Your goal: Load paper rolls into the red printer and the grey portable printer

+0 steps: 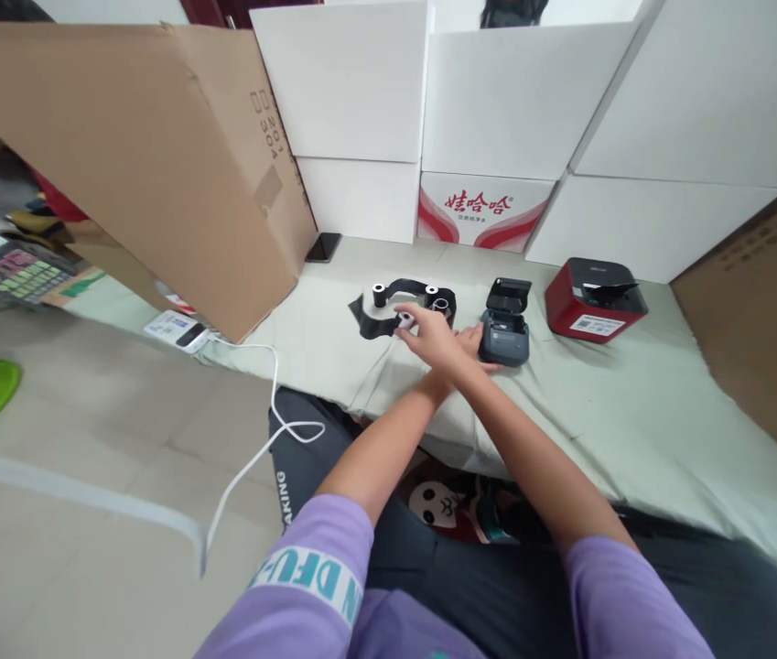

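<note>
My forearms cross over the table, the right one on top. My right hand (431, 337) pinches a small white-ended roll (404, 319) between thumb and fingertips. From that roll a black ribbon strip (378, 327) curls out to the left. Further small rolls with white cores (379, 293) stand around it, one (432, 293) just beyond my right hand. My left hand (471, 342), partly hidden under the right wrist, holds the left side of a small dark grey portable printer (506, 339). The printer's lid (509, 294) stands raised, baring the compartment inside.
A red and black box-shaped device (594, 300) stands right of the printer. Behind are stacked white boxes (353, 87); a large cardboard box (223, 174) is at the left. A phone (323, 247) lies beside it. A white cable (275, 384) hangs off the table's left edge.
</note>
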`<state>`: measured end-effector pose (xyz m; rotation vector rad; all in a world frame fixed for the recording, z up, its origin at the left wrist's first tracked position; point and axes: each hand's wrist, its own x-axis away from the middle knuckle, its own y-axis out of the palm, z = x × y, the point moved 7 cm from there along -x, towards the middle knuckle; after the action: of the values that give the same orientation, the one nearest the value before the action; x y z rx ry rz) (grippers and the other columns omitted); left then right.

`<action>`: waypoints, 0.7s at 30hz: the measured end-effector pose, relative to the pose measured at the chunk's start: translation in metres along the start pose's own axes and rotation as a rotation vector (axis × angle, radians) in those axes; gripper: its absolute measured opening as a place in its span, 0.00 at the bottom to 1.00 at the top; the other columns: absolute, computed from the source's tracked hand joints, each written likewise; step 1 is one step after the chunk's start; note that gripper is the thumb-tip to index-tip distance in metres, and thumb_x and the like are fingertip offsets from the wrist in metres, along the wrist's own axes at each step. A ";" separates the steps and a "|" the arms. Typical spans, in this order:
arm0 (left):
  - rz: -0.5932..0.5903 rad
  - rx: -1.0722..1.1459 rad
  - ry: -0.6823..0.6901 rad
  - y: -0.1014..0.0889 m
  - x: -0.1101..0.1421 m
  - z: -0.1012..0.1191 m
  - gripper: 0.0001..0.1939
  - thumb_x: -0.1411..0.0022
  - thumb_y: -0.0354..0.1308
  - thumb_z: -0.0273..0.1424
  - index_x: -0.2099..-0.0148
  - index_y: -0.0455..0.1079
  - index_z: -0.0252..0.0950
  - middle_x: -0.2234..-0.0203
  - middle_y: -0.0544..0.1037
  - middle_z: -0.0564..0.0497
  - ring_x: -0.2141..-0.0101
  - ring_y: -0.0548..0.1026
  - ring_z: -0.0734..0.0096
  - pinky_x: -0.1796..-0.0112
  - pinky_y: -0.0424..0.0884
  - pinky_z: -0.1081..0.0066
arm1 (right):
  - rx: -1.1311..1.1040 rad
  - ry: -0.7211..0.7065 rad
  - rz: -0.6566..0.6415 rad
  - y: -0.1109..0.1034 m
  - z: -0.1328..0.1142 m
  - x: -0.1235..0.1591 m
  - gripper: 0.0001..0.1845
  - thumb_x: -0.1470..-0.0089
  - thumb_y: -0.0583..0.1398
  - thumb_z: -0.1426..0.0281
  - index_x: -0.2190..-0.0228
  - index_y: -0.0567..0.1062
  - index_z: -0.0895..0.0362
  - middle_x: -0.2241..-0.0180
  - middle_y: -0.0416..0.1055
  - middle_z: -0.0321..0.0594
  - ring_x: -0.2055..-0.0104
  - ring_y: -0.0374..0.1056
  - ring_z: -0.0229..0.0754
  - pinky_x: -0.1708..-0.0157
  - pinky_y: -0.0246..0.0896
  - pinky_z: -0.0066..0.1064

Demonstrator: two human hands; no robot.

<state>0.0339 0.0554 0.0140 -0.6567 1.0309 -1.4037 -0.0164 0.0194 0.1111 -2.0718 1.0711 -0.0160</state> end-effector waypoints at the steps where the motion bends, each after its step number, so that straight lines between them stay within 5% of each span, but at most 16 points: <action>1: -0.017 -0.032 0.019 0.001 -0.002 0.001 0.48 0.38 0.66 0.49 0.28 0.55 0.23 0.36 0.70 0.31 0.37 0.70 0.43 0.33 0.59 0.57 | 0.070 0.000 -0.049 0.013 0.000 -0.005 0.19 0.42 0.62 0.72 0.48 0.75 0.55 0.56 0.79 0.45 0.56 0.75 0.49 0.49 0.67 0.41; 6: 0.048 -0.088 0.063 -0.003 -0.005 0.004 0.47 0.37 0.63 0.52 0.28 0.55 0.26 0.37 0.72 0.32 0.38 0.72 0.50 0.35 0.63 0.57 | 0.342 0.080 -0.255 0.053 0.017 -0.009 0.19 0.40 0.63 0.72 0.47 0.75 0.58 0.56 0.80 0.52 0.54 0.75 0.54 0.55 0.67 0.39; 10: -0.018 -0.058 0.042 0.007 -0.007 -0.001 0.49 0.38 0.64 0.51 0.27 0.52 0.25 0.34 0.68 0.32 0.35 0.69 0.49 0.34 0.61 0.55 | 0.286 0.013 -0.156 0.034 0.011 -0.026 0.33 0.40 0.65 0.62 0.37 0.68 0.57 0.50 0.77 0.52 0.51 0.73 0.53 0.51 0.66 0.41; 13: -0.032 -0.015 0.038 0.015 -0.006 -0.006 0.45 0.33 0.60 0.47 0.26 0.50 0.28 0.30 0.63 0.34 0.31 0.63 0.52 0.30 0.55 0.59 | 0.331 -0.040 -0.074 0.019 0.007 -0.061 0.28 0.35 0.56 0.68 0.36 0.68 0.59 0.46 0.75 0.53 0.46 0.68 0.56 0.46 0.62 0.45; 17: 0.022 0.007 0.048 0.023 0.003 -0.013 0.35 0.26 0.50 0.37 0.24 0.46 0.31 0.27 0.57 0.41 0.28 0.56 0.60 0.29 0.49 0.67 | 0.553 -0.108 -0.215 0.037 0.013 -0.107 0.29 0.39 0.56 0.77 0.37 0.71 0.53 0.38 0.70 0.50 0.39 0.58 0.62 0.42 0.52 0.53; 21: 0.052 0.004 0.065 0.020 0.010 -0.014 0.35 0.25 0.48 0.36 0.23 0.44 0.29 0.27 0.57 0.42 0.29 0.57 0.64 0.29 0.49 0.70 | 0.573 -0.120 -0.303 0.051 0.018 -0.122 0.20 0.38 0.55 0.77 0.46 0.75 0.60 0.46 0.74 0.57 0.44 0.63 0.57 0.45 0.56 0.46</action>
<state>0.0298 0.0510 -0.0110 -0.5805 1.0892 -1.3889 -0.1236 0.0990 0.1054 -1.6629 0.5802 -0.3105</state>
